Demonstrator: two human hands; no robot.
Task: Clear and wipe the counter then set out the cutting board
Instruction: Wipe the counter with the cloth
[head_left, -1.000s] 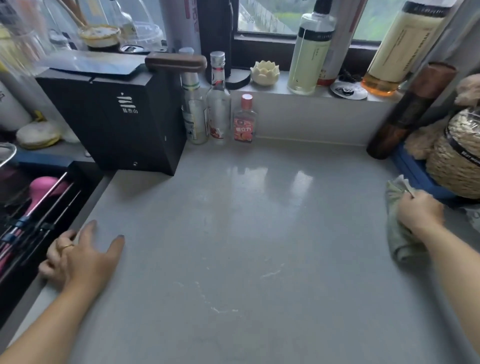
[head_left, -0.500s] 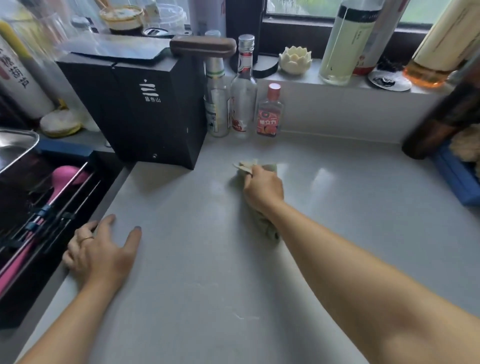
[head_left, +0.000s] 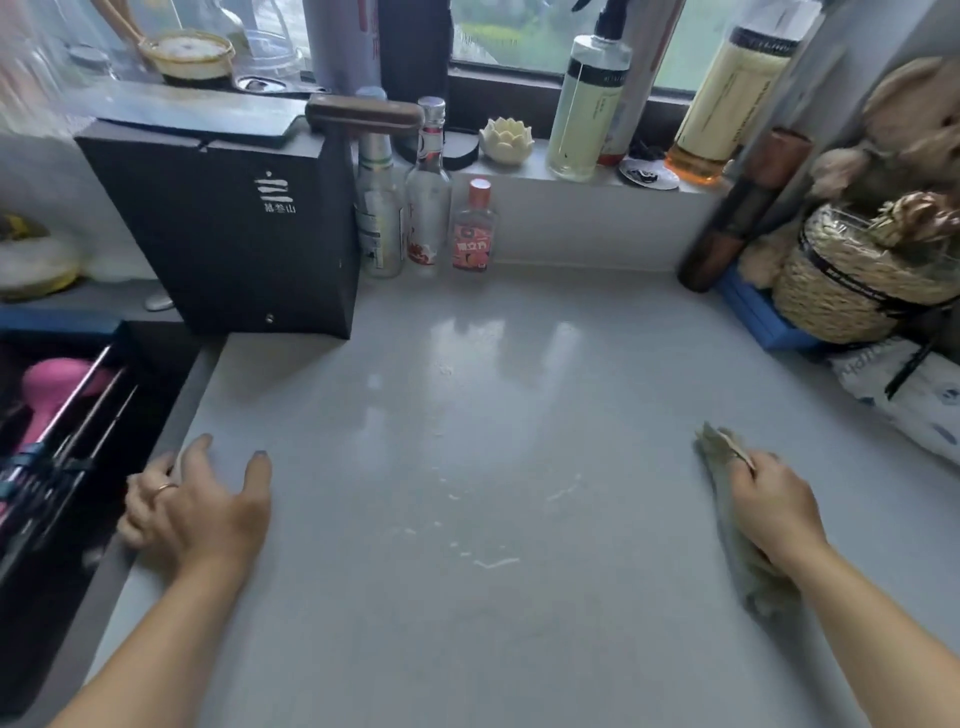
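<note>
Wiping step in hand: the right hand (head_left: 774, 506), lower right of frame, has its fingers closed over a grey-green cloth (head_left: 737, 545) pressed flat to the bench (head_left: 493, 415). The left hand (head_left: 200, 506), lower left, rests with fingers spread at the bench edge. White streaks (head_left: 488, 561) at centre call for another pass; no cutting board is identifiable.

Counter (head_left: 519, 415) centre lies open between black box (head_left: 234, 234), bottles (head_left: 426, 192) and basket (head_left: 857, 280).

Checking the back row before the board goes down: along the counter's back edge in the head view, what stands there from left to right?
black box → green-labelled bottle → clear bottle → small red-capped bottle → dark cylinder → woven basket
</note>
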